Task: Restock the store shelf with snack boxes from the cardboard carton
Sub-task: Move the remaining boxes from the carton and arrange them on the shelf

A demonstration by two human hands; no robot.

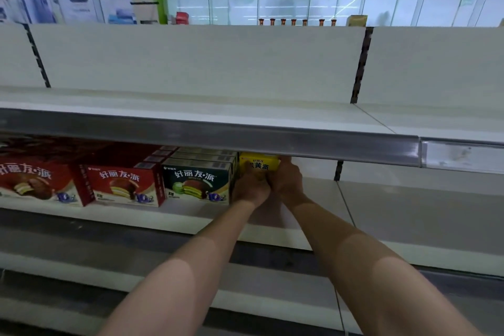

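Yellow box (259,165) is gripped by both the left hand (249,185) and right hand (286,179) on the shelf (321,199), just beside the green boxes (199,180).

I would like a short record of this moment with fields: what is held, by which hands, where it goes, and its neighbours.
held: yellow snack box
hands: left hand and right hand, both gripping it
place: middle shelf, under the price rail
neighbours: green boxes directly on its left, then red boxes
carton: not in view
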